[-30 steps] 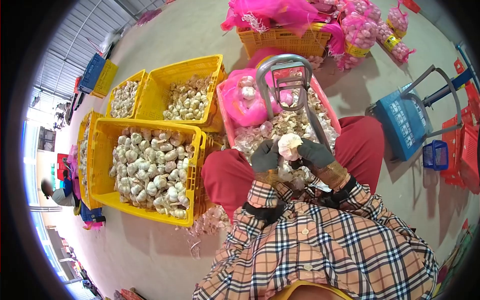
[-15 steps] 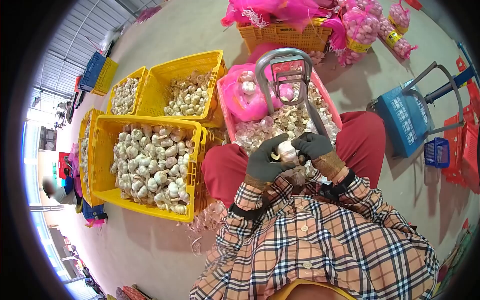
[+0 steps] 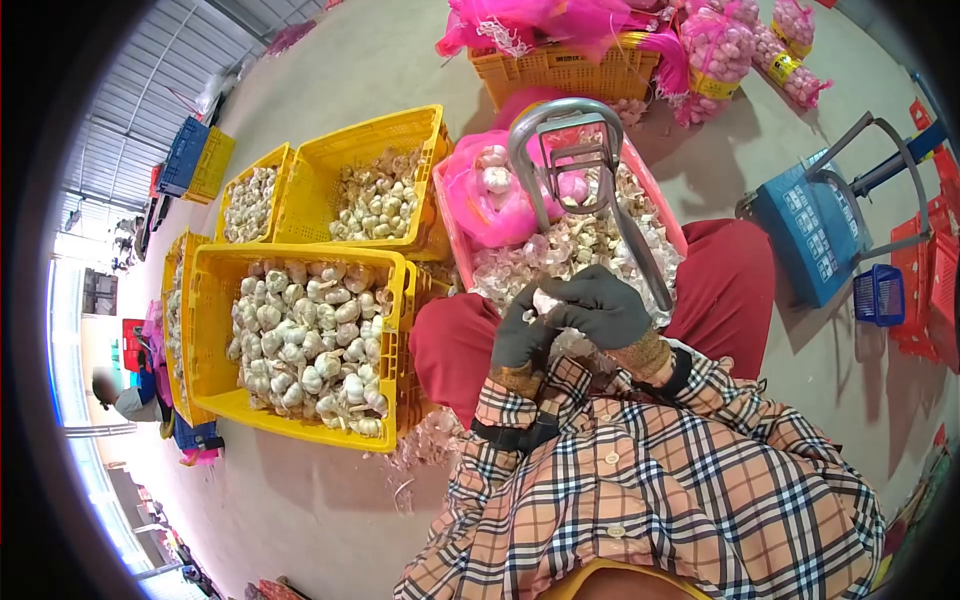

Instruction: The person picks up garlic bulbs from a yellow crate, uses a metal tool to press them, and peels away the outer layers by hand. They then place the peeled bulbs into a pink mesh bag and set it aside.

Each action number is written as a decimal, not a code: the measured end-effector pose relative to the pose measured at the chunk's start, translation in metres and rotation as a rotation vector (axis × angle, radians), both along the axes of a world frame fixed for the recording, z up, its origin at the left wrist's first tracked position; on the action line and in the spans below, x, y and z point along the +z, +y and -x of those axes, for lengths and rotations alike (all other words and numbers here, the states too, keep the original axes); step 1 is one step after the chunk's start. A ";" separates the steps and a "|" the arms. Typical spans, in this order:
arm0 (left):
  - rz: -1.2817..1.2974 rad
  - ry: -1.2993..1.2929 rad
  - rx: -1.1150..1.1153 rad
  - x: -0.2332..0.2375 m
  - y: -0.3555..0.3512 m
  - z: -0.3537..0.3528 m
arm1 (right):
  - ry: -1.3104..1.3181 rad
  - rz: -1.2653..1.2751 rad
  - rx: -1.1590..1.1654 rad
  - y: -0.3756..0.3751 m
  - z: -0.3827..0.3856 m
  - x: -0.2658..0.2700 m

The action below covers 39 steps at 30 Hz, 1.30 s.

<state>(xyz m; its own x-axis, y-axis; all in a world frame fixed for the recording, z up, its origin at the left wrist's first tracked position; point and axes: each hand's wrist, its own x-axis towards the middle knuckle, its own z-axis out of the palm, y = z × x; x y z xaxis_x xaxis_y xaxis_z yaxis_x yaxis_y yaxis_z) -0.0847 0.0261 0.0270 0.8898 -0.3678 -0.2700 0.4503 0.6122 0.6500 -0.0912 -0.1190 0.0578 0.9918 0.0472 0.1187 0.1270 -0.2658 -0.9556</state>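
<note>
A garlic bulb (image 3: 545, 301) is held between my two dark-gloved hands, mostly covered by the fingers. My left hand (image 3: 522, 332) grips it from the left, and the fingers of my right hand (image 3: 606, 307) are closed over its right side. Just beyond them stands a pink crate (image 3: 455, 240) of garlic skins and scraps (image 3: 510, 268). A pink mesh bag (image 3: 482, 225) with garlic bulbs lies in its far left part. A grey metal frame with a long handle (image 3: 640, 250) rises over the crate, close to my right hand.
At left, a yellow crate (image 3: 225, 400) is filled with garlic bulbs (image 3: 310, 340); more yellow crates (image 3: 305, 160) of garlic stand behind it. Filled mesh bags (image 3: 718, 52) lie at the back. A blue scale-like box (image 3: 808, 235) and blue basket (image 3: 880, 296) are at right. A person (image 3: 135, 400) is far left.
The bulb has turned and shifted left, now largely covered by fingers. My right hand has moved left across it, and my left hand has become more upright.
</note>
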 end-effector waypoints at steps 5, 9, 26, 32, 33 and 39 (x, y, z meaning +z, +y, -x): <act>0.130 -0.159 -0.082 -0.027 0.019 -0.011 | 0.151 -0.456 -0.024 0.003 -0.007 -0.005; 0.132 -0.031 0.001 -0.034 0.019 -0.008 | 0.259 -0.328 -0.138 -0.002 -0.014 0.004; 0.034 -0.040 -0.043 0.004 0.009 -0.005 | 0.076 0.135 0.141 -0.020 -0.016 0.017; -0.142 0.028 0.066 0.008 -0.002 -0.006 | -0.038 0.172 -0.051 -0.013 -0.008 0.013; 0.007 0.175 0.033 0.007 0.001 -0.009 | 0.077 0.012 -0.003 -0.015 -0.009 0.019; -0.069 0.305 0.054 -0.001 -0.007 -0.017 | -0.081 0.143 0.235 -0.015 -0.016 0.007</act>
